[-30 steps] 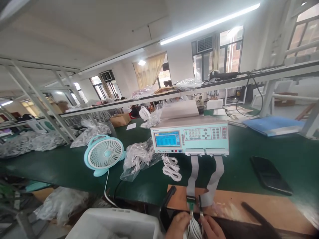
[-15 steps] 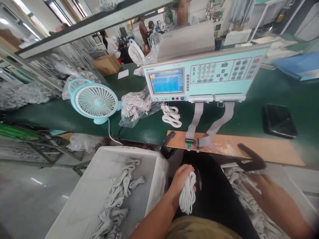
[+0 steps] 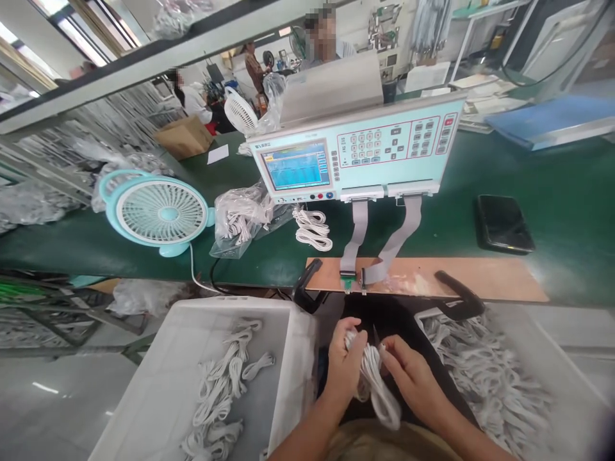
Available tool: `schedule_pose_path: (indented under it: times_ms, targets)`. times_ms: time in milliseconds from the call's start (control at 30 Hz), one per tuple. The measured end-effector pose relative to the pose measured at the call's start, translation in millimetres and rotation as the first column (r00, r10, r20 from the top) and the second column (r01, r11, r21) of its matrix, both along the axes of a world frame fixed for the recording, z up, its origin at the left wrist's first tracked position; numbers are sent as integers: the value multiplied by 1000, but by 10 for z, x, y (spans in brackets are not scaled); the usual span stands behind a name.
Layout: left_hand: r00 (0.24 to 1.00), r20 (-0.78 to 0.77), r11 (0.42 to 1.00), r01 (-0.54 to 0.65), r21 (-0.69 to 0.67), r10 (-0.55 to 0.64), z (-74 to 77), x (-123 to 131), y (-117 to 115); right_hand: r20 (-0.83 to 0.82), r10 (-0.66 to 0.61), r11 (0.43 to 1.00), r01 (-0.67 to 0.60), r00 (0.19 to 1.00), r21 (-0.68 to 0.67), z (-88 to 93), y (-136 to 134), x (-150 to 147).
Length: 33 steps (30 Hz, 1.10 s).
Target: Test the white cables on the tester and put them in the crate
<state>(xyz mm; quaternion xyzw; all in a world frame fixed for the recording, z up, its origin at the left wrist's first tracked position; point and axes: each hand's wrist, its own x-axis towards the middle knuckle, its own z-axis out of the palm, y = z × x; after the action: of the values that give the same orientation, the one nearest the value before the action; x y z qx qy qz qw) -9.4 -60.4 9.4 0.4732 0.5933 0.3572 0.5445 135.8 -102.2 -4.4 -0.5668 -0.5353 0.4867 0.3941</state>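
The coiled white cable bundle sits above my lap, its long axis slanting from upper left to lower right. My left hand is closed around its upper end, and my right hand pinches it with curled fingers. A white plastic bin of cables stands to the left. The wooden board on the green desk lies just ahead.

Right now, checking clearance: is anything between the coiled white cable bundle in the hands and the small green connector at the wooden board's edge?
Nothing visible. Left hand and right hand hold the coiled white cable bundle below the green connector; a black clamp handle sits to its right.
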Motion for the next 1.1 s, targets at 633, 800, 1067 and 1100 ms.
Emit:
schedule_pose_path:
  times_ms: [633, 800, 1067, 1100]
  targets:
    - [513, -764, 516, 810, 279, -391, 441, -199, 207, 174, -28, 974, -12, 984, 226, 81, 491, 60]
    - [430, -832, 508, 834, 216, -351, 444, -152, 316, 103, -57, 981, 36, 993, 192, 15, 675, -4]
    - [855, -116, 859, 511, 17, -506, 292, -136, 544, 36, -97, 986, 91, 995, 139, 11, 750, -108]
    - [875, 13, 873, 484, -64, -485, 260, -139, 554, 30, -103, 985, 98, 994, 140, 22, 757, -116]
